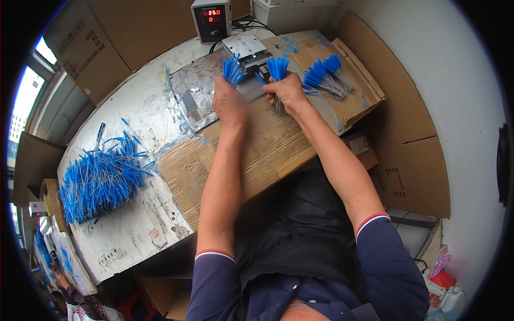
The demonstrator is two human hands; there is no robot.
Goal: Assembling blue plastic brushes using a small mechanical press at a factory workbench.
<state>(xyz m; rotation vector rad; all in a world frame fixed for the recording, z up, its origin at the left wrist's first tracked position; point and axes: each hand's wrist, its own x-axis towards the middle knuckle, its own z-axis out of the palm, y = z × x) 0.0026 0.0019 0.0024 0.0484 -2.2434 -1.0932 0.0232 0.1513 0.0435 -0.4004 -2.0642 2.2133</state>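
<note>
Hands at the small metal press (247,49): left hand (229,101) is closed round a blue-tipped bundle (232,69), right hand (289,92) clamped on a second bundle (278,68) — both held at the press. I judge tips could splay or slip from either fist, scattering onto the cardboard (267,150).

Worn white workbench (134,235), cardboard sheets against wall (423,150), bright window (24,101) left.
</note>
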